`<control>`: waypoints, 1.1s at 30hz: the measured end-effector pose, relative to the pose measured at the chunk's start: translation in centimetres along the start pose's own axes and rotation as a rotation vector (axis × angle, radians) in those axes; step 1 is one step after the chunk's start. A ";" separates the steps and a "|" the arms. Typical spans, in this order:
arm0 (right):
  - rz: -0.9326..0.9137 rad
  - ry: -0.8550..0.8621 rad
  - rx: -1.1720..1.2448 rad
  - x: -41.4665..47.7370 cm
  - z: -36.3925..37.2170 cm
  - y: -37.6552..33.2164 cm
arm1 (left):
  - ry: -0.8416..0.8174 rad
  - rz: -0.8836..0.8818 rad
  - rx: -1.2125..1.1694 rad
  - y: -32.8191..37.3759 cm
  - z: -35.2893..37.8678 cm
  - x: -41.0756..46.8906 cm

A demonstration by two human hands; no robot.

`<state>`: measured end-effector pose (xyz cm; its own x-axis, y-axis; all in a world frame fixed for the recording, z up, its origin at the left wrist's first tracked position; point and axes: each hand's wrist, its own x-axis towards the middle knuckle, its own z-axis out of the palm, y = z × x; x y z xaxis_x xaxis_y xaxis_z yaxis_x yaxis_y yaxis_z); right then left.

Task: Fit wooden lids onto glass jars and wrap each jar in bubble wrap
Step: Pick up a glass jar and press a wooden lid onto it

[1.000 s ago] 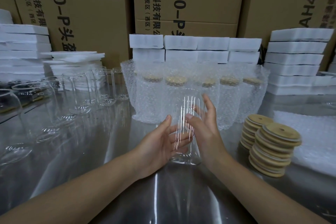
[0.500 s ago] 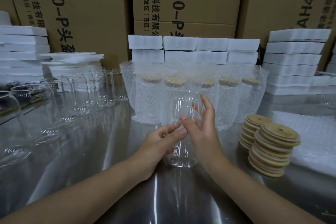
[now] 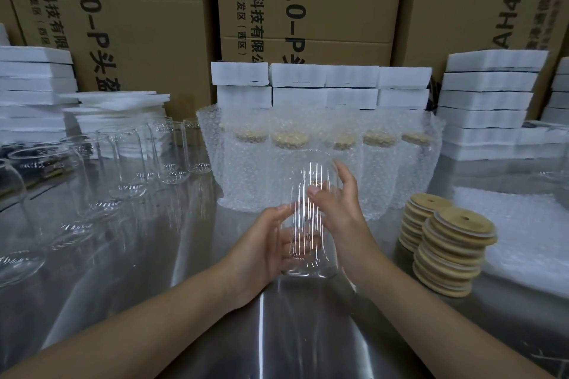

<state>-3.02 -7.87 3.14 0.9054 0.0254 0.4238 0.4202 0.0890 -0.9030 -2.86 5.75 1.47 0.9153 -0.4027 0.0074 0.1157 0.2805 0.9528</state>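
Glass jar (image 3: 308, 218) upright at tabletop (image 3: 147, 255) centre; base touching the steel or just above it, can't tell. Left hand (image 3: 261, 252) wraps the lower half, fingers curled behind the glass. Right hand (image 3: 338, 215) grips higher: thumb in front, fingers nearly straight behind. Wooden lids (image 3: 455, 243) stacked to the right, bubble-wrapped jars (image 3: 246, 169) behind, bare jars (image 3: 126, 163) to the left.
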 end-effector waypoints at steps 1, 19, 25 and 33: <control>0.001 -0.020 -0.066 -0.2 0.1 -0.1 | -0.011 -0.017 -0.015 0.0 0.0 -0.1; 0.615 0.233 -1.399 -1.8 -12.1 -8.7 | 0.346 0.408 0.390 -0.1 -2.0 0.4; 0.545 0.256 -1.403 -1.4 -12.1 -9.2 | 0.350 0.409 0.467 -0.2 -2.2 0.4; -0.105 0.373 -0.872 -0.8 -7.4 -9.0 | 0.298 0.428 0.541 -0.3 -2.3 0.4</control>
<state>-7.07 -16.02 10.38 0.7581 -0.2736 0.5919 0.2607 -0.7048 -0.6598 -1.58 7.53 0.49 0.9122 -0.0797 0.4020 -0.4095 -0.1388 0.9017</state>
